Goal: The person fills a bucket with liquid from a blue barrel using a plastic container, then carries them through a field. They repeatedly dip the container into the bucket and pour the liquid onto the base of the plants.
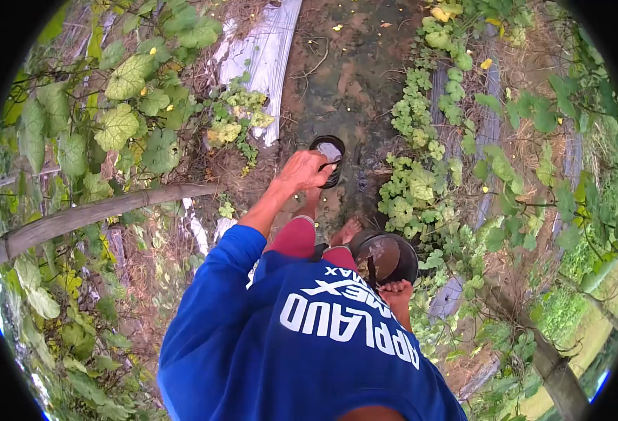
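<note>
Your left hand clasps a small dark round cup. Your right hand grips the rim of a dark round plastic bucket (probably heavy and sloshy, so carry it level).

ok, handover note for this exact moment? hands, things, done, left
Left hand: shut on cup, arm stretched out over the wet path.
Right hand: shut on bowl by its rim, close to the body.
Vines line both sides of the path; plastic sheet lies on the left.
Done: both vessels are in hand; the cup has a pale sheen inside, maybe water.
Left: the cup's mouth faces up and nothing is pouring. I cannot make out the bowl's contents.
</note>
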A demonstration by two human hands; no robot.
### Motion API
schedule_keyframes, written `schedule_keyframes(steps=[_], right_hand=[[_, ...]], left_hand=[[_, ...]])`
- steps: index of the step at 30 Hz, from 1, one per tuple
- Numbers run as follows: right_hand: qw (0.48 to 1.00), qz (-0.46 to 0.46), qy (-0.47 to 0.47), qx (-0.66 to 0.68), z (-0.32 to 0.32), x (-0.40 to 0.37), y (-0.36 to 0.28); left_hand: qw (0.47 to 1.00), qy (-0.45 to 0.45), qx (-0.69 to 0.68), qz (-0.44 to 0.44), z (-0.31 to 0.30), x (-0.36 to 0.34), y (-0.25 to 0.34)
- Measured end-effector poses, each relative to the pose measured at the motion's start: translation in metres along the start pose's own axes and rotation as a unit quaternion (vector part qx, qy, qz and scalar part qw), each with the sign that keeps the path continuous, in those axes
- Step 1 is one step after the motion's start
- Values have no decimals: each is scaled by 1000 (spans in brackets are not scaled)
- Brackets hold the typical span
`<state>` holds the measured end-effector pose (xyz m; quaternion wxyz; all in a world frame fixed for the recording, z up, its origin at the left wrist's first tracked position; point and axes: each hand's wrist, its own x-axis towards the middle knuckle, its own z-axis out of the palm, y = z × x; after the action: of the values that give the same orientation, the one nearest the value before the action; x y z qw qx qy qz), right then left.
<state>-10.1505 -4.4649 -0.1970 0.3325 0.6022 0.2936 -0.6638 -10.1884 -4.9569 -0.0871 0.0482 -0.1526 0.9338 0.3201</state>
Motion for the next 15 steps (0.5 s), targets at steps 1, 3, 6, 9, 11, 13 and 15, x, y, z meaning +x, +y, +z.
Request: schedule_keyframes(steps=[1, 3, 6, 9, 11, 13, 15], right_hand=[[1000, -1, 4, -6, 10, -4, 5], [1000, -6, -18, -10, 27, -7, 10], [997, -48, -39, -53, 72, -18, 22], [987, -82, -42, -128, 121, -26, 37], [990, -62, 27, -123, 157, -30, 40], [983, -85, 39, -160, 187, -31, 42], [985, -82, -35, -145, 206, -28, 34]], left_hand=[[1000, 2, -5, -6, -4, -6, -21], [995, -29, -6, -93, -9, -13, -68], [988, -5, 5, -152, -22, -19, -133], [976, 4, -6, -220, -44, -18, -189], [960, -10, 17, -279, -65, -12, -222], [956, -20, 16, -293, -84, -5, -254], [944, -54, 40, -324, -99, 5, -281]])
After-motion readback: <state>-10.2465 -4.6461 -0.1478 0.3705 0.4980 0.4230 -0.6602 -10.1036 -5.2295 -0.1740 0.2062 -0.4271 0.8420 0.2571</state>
